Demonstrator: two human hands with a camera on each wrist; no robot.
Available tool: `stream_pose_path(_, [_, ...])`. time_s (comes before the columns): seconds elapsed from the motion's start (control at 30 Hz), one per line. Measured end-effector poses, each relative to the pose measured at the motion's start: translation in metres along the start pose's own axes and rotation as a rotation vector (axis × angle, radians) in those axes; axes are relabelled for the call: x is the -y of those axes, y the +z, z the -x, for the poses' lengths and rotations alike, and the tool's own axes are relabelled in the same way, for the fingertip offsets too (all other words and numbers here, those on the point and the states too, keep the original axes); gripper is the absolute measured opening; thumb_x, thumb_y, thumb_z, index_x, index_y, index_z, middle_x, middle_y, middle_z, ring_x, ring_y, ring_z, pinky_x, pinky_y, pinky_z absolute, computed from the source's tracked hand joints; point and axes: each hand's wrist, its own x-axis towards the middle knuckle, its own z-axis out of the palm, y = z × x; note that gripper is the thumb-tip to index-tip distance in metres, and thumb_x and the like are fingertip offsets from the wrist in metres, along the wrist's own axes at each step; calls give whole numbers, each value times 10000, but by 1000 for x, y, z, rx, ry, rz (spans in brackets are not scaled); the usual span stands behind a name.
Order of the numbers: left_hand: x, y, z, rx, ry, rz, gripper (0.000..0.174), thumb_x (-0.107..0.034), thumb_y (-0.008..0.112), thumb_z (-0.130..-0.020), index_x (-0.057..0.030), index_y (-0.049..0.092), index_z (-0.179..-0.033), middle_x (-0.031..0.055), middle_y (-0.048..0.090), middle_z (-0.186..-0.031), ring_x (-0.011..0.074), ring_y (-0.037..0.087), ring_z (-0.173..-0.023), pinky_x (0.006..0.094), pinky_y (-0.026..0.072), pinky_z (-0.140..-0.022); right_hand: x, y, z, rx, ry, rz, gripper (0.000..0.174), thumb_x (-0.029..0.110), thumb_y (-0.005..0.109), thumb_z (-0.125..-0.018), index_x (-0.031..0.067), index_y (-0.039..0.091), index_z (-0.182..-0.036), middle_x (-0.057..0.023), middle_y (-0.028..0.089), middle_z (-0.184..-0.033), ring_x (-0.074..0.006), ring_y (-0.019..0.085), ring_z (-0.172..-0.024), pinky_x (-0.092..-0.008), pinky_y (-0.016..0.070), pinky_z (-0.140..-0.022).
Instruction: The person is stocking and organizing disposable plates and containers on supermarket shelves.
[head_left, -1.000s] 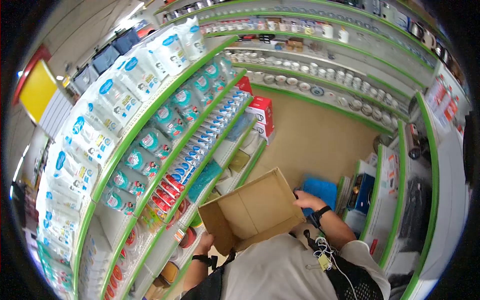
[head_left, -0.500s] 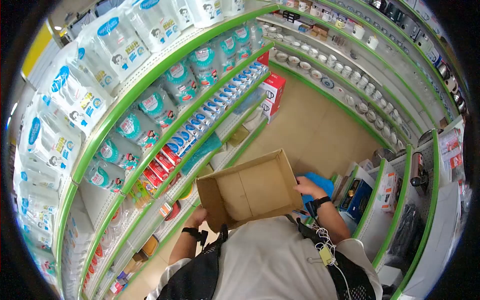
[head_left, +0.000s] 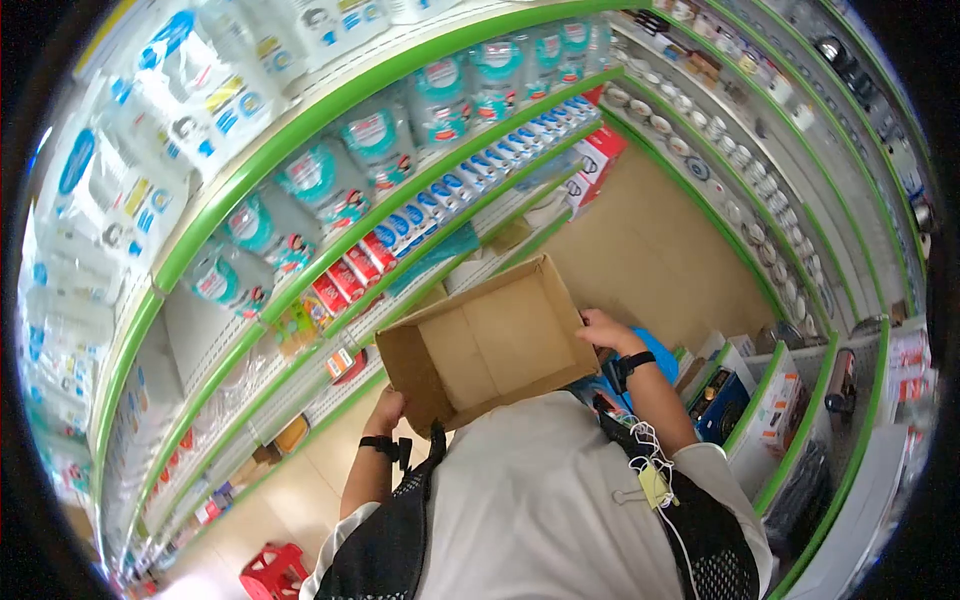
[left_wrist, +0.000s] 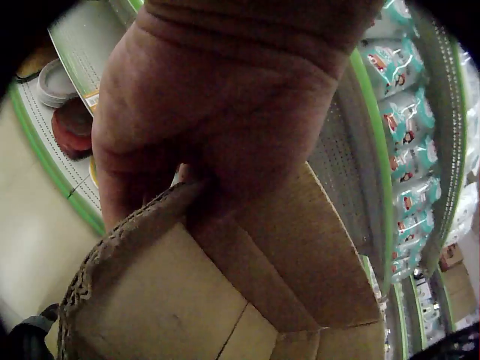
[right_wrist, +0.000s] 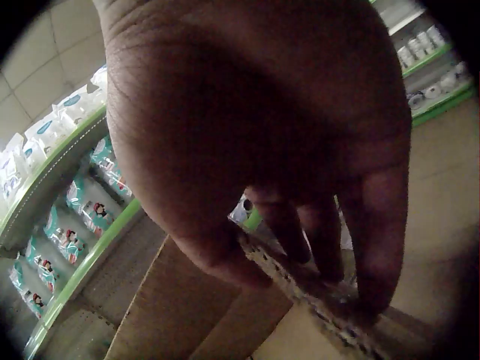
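An open-topped cardboard box [head_left: 487,345] with bare inside walls is held tilted in front of the person's body. My left hand [head_left: 388,411] grips its left edge; in the left wrist view that hand [left_wrist: 217,112] has the corrugated rim between thumb and fingers. On the opposite side my right hand [head_left: 606,331] pinches the other rim. Seen from the right wrist, the thumb of this hand [right_wrist: 262,142] lies inside the box and several fingers reach down the outside.
Shelves on the left carry bagged packs [head_left: 375,145] and small blue-and-white packages [head_left: 440,195]. Red boxes [head_left: 597,165] stand on the floor at the shelf end. Low shelves with a blue box [head_left: 722,405] flank the right. A red stool [head_left: 273,572] is at lower left.
The view has turned, with the left shelves looming larger and a red stool entering at lower left. The box, gripped by both hands throughout, appears slightly higher in the view.
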Motion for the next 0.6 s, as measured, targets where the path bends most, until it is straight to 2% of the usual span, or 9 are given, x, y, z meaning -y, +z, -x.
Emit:
stream_pose_path(0.03, [22,-17,-12,50,16,43,318,-75,503,-887,-54,613,-1185,18,651,-838,105,513,-544,255,372,-450,-4,2,-13,-3,-64,67,432,128,614,-803,-42,614,-1201,-134,701,-1056,-213,665,-894,-353,532,-762])
stream_pose_path(0.17, [47,-37,-3,-60,-29,144,299,-56,515,-873,-49,617,-1154,6,612,-769,92,425,-483,258,318,-421,16,12,-27,21,-181,112,436,125,610,-806,-38,614,-1211,-127,699,-1043,-213,657,-915,-344,528,-768])
stream_pose_path(0.3, [50,-43,23,-132,-13,116,334,-20,534,-844,-34,609,-1169,19,642,-841,118,531,-561,253,376,-451,28,24,-47,122,-135,55,448,127,605,-812,-37,602,-1229,-128,695,-1052,-214,655,-909,-348,529,-761])
stream_pose_path(0.37, [46,-42,40,-165,-16,148,359,-11,539,-836,-30,603,-1188,23,652,-876,128,567,-596,255,406,-464,26,31,-63,164,-237,83,455,125,600,-815,-28,592,-1244,-118,690,-1063,-202,651,-896,-341,529,-744])
stream_pose_path(0.43, [47,-42,55,-204,-40,202,377,-33,557,-853,-13,593,-1228,47,675,-985,165,647,-732,281,505,-559,26,38,-79,188,-246,111,450,123,597,-818,-24,592,-1243,-109,687,-1053,-191,648,-864,-332,527,-714])
stream_pose_path(0.47, [52,-46,59,-216,-39,206,377,-33,557,-853,-13,593,-1228,47,675,-985,165,647,-732,281,505,-559,29,40,-85,201,-248,137,444,121,594,-821,-19,592,-1242,-100,684,-1043,-179,645,-833,-323,526,-684])
stream_pose_path(0.53, [67,-56,62,-180,-8,199,376,-74,578,-885,-2,587,-1254,72,681,-1066,194,675,-826,322,560,-668,56,39,-71,242,-225,110,425,126,595,-822,-17,601,-1223,-87,683,-1008,-166,638,-801,-312,518,-650])
stream_pose_path(0.6, [57,-49,77,-224,5,164,366,-79,574,-893,-4,591,-1251,81,682,-1085,206,678,-854,332,564,-696,71,43,-70,284,-194,83,407,131,596,-823,-14,610,-1203,-73,681,-973,-153,631,-769,-301,510,-615])
